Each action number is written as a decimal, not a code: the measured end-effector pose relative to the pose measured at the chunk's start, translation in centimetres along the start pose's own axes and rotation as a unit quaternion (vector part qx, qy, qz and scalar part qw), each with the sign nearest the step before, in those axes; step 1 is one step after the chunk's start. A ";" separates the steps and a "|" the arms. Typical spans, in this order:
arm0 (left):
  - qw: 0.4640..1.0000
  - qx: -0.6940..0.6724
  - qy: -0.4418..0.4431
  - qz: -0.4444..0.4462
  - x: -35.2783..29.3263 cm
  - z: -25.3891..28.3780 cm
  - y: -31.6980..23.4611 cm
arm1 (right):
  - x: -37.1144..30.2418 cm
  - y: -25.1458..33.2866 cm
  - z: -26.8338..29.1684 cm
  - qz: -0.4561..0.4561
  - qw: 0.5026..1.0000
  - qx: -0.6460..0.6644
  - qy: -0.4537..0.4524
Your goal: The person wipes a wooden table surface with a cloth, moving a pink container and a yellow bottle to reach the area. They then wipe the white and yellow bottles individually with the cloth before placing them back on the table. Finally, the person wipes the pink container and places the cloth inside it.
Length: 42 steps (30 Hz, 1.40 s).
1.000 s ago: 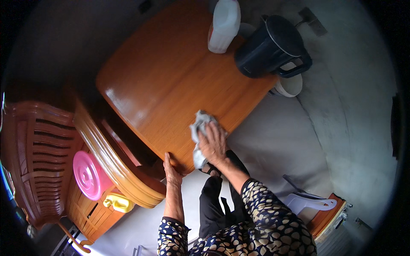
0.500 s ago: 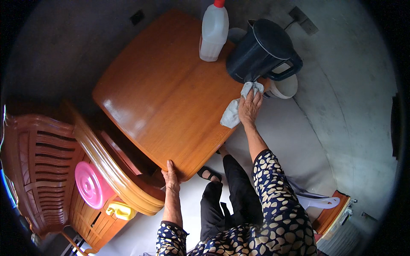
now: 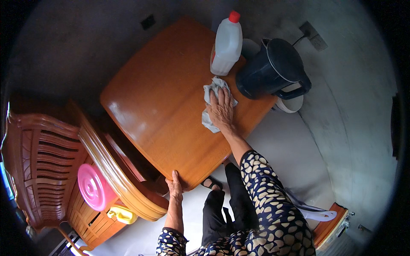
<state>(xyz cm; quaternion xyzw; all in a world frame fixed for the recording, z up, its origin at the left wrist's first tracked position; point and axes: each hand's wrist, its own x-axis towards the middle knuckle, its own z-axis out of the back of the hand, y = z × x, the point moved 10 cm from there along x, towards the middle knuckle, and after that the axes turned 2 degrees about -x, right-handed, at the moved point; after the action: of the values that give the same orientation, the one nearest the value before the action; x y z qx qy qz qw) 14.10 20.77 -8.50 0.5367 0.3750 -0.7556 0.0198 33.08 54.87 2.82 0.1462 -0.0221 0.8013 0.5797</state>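
Observation:
My right hand (image 3: pixel 221 112) lies spread over a crumpled whitish cloth (image 3: pixel 208 122), holding it down against the top of a brown wooden table (image 3: pixel 158 102). Parts of the cloth stick out beyond the fingertips and beside the palm. At the table's near corner, my left hand (image 3: pixel 174 187) grips the edge with the thumb on top; its other fingers are hidden underneath. Just beyond the cloth stands a white plastic bottle (image 3: pixel 227 45) with a red cap. To its right is a dark electric kettle (image 3: pixel 267 72), near the table's right edge.
A white bucket (image 3: pixel 291 104) is partly hidden behind the kettle. A wooden bench (image 3: pixel 51 149) on the left bears a pink round lid or basin (image 3: pixel 93 187) and a yellow container (image 3: pixel 123 214). A curved wooden armrest (image 3: pixel 115 162) stands close to the table. A socket (image 3: pixel 314 36) is on the wall.
My right hand and the cloth have moved left and inward across the tabletop, away from the kettle. The left hand keeps its grip on the corner. The whole view has shifted slightly.

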 end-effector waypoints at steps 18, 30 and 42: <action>0.859 0.277 -0.151 -0.404 -4.4 -9.0 -22.1 | -7.1 -3.6 3.7 0.112 0.992 0.028 0.055; 0.785 0.237 -0.021 -0.573 -10.6 -32.1 -43.7 | -9.1 -9.7 4.1 -0.001 0.964 0.074 0.256; 0.918 -0.002 0.010 -0.396 -10.2 -21.3 -38.6 | -11.7 -6.4 6.9 -0.135 0.855 0.380 0.325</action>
<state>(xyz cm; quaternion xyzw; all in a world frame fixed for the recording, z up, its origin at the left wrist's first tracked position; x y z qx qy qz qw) 18.71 57.20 17.89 0.3518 0.5587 -0.6954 -0.2838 43.82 44.80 5.51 0.0879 0.4940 0.6628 0.5558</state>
